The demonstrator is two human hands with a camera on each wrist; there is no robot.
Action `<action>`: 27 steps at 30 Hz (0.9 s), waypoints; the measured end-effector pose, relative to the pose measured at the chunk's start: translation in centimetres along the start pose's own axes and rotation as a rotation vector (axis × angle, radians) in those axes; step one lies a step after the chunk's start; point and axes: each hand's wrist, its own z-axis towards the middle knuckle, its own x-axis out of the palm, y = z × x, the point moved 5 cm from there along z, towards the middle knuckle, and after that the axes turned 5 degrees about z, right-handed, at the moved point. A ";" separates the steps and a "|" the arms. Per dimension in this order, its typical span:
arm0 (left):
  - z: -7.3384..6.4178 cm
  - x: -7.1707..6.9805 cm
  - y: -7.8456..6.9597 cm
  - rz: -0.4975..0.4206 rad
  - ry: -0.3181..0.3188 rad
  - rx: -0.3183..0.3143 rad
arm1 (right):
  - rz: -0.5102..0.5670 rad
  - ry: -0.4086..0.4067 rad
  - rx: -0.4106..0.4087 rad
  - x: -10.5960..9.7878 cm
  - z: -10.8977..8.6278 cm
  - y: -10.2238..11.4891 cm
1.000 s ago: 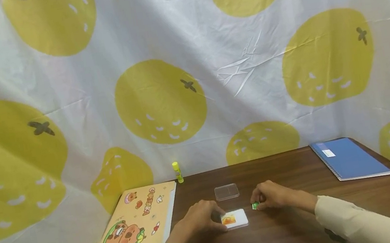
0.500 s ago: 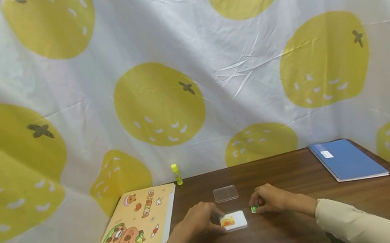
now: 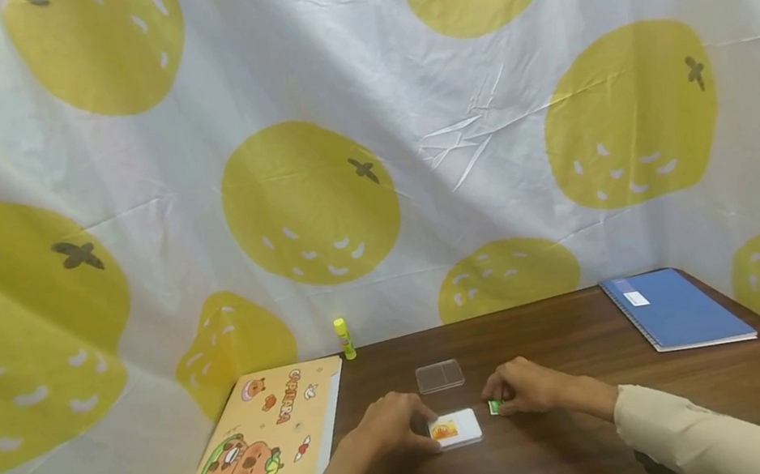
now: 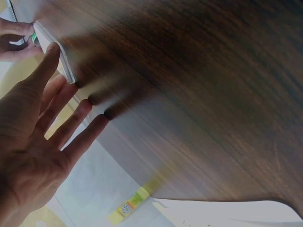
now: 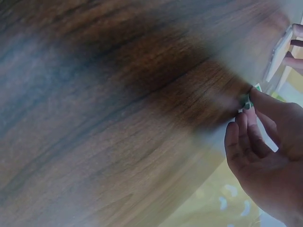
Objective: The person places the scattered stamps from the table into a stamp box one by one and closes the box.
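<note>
A shallow clear plastic case with a white card inside [image 3: 467, 424] lies on the wooden table, an orange picture on the card's left part. My left hand [image 3: 388, 431] holds its left end between thumb and index finger; in the left wrist view the other fingers spread straight near the tabletop. Just right of the case, my right hand [image 3: 526, 385] pinches a small green-and-white piece [image 3: 496, 407] between thumb and fingertips. The right wrist view shows this green piece [image 5: 246, 104] close to the table, partly covered by fingers. A clear plastic lid [image 3: 439, 376] lies flat behind the case.
A cartoon-printed folder [image 3: 253, 452] lies at the left, and a yellow glue stick [image 3: 344, 339] stands at the back edge. At the back right is a blue spiral notebook [image 3: 678, 307]. A white curtain with yellow fruit [image 3: 312, 202] hangs behind the table [image 3: 575, 454].
The head view has shifted slightly. Both hands stay almost in place, the left still at the case and the right still pinching the green piece.
</note>
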 end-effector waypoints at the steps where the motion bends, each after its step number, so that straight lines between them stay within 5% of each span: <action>1: 0.0 0.0 0.0 0.000 0.000 -0.002 | 0.002 0.003 0.004 0.0 0.0 0.0; 27: 0.1 -0.2 0.0 -0.032 0.015 -0.019 | 0.058 -0.061 -0.004 -0.3 0.1 0.4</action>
